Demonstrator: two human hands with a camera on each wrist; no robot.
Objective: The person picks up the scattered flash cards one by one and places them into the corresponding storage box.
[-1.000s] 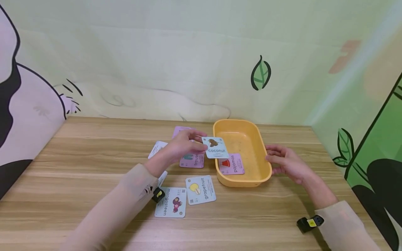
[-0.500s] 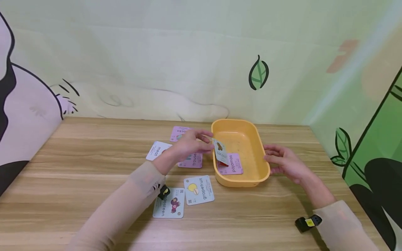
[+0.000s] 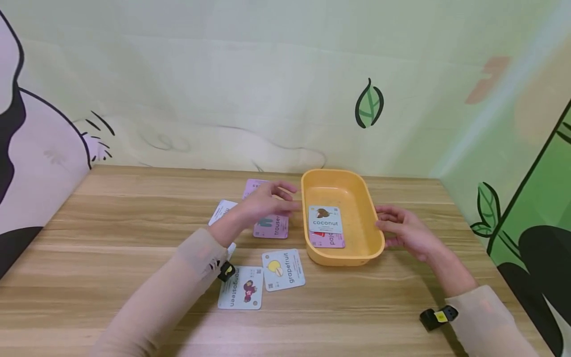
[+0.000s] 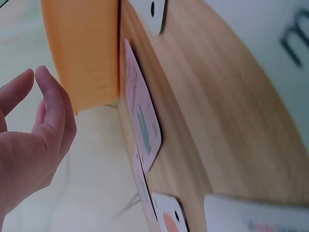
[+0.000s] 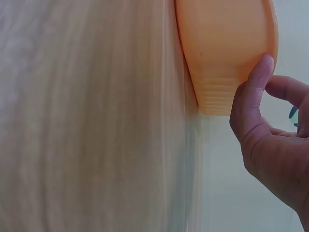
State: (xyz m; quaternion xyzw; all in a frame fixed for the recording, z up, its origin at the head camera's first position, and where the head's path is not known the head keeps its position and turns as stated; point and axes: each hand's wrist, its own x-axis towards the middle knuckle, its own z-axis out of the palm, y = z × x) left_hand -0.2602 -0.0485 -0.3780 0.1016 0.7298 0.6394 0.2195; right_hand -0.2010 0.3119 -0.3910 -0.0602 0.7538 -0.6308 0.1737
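Observation:
Inside the yellow plastic basin [image 3: 374,250], a blue "coconut" card [image 3: 325,225] lies face up, partly covering a pink "pajamas" card [image 3: 327,242]. My left hand [image 3: 266,201] hovers just left of the basin rim, fingers loosely bent and holding nothing. Below it is a pink card with a trousers picture [image 3: 269,232], partly hidden by the hand. In the left wrist view, thumb and fingertips of the left hand [image 4: 38,140] are apart. My right hand [image 3: 408,230] touches the basin's right side from outside; the right wrist view has its fingertips right at the rim [image 5: 274,46].
Nearer the front edge lie a "grapefruit" card [image 3: 284,270] and a "mangosteen" card [image 3: 246,290]. Another pink card [image 3: 253,186] lies behind the left hand, and a white card [image 3: 219,213] beside the left wrist. A printed cloth backdrop [image 3: 223,99] rises behind the wooden table [image 3: 134,223].
The left hand moved the coconut card over the basin's left rim and let it go; the card dropped flat onto the pajamas card. The right hand stayed at the basin's side.

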